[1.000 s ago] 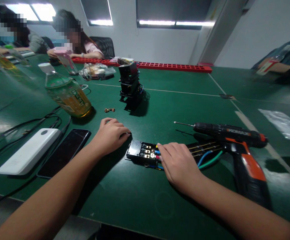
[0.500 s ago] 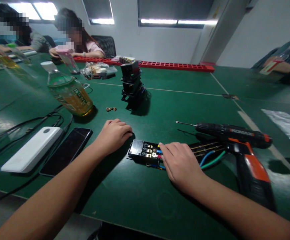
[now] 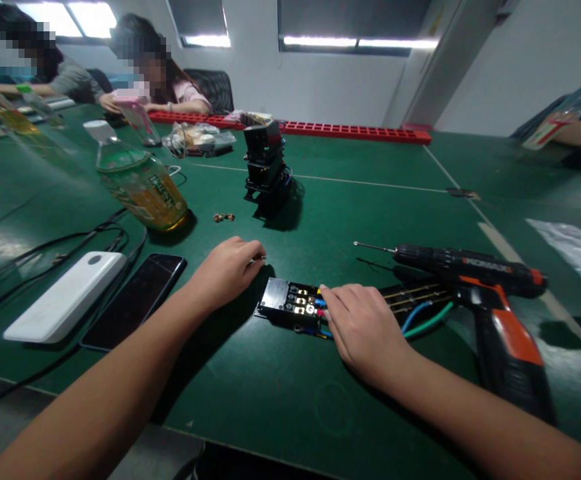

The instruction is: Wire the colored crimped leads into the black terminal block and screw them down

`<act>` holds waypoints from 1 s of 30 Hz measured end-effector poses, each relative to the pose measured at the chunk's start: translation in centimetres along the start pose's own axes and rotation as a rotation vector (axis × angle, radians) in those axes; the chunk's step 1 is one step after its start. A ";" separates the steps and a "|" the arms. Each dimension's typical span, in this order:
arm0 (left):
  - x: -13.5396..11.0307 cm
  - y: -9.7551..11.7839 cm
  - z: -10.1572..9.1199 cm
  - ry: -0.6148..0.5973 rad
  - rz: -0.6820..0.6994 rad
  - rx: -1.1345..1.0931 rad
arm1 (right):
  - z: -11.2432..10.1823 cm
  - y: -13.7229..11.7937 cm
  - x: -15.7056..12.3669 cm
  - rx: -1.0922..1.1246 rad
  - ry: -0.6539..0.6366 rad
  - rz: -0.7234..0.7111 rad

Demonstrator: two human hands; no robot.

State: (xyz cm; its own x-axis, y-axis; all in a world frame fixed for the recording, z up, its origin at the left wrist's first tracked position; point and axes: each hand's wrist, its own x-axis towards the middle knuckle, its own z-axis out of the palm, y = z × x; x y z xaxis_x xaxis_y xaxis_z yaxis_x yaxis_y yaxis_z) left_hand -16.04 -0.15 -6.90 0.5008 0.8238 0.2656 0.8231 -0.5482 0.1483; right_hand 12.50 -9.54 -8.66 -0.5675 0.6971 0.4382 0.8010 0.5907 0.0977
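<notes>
One rectangular black terminal block with a shiny flat cover plate and brass-coloured contacts (image 3: 276, 293) lies on the smooth green worktop (image 3: 250, 400) between my hands. I judge it light and stiff, its cover slippery, its wire joints the fragile part; I'd take it by the long sides, clear of the contacts. My right hand (image 3: 365, 323) rests palm down over the wired end, fingers together; its underside is hidden, so I can't tell what it pinches. My left hand (image 3: 230, 267) sits near the plate end, apart from it, fingers curled; whether they pinch anything, I can't tell. Blue and green wires (image 3: 430, 320) run out past my right hand towards a black-and-orange cordless drill (image 3: 470, 267). Farther off are a small heap of copper-coloured parts (image 3: 224, 217) and an upright stack of black blocks (image 3: 263, 160).
</notes>
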 end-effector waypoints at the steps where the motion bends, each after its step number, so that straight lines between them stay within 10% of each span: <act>1: 0.0 -0.1 0.1 0.027 0.019 -0.001 | 0.0 0.0 0.0 -0.001 -0.002 0.000; 30: -0.3 2.0 -1.8 0.665 0.137 -0.053 | -0.4 -0.2 0.4 0.126 -0.076 0.131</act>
State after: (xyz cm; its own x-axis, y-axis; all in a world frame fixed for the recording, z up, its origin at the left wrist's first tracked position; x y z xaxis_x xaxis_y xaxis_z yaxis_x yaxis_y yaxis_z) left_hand -15.01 -1.78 -5.01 0.3145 0.4919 0.8119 0.7411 -0.6616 0.1138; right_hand 12.21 -9.53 -8.14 -0.4770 0.7970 0.3705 0.8411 0.5362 -0.0707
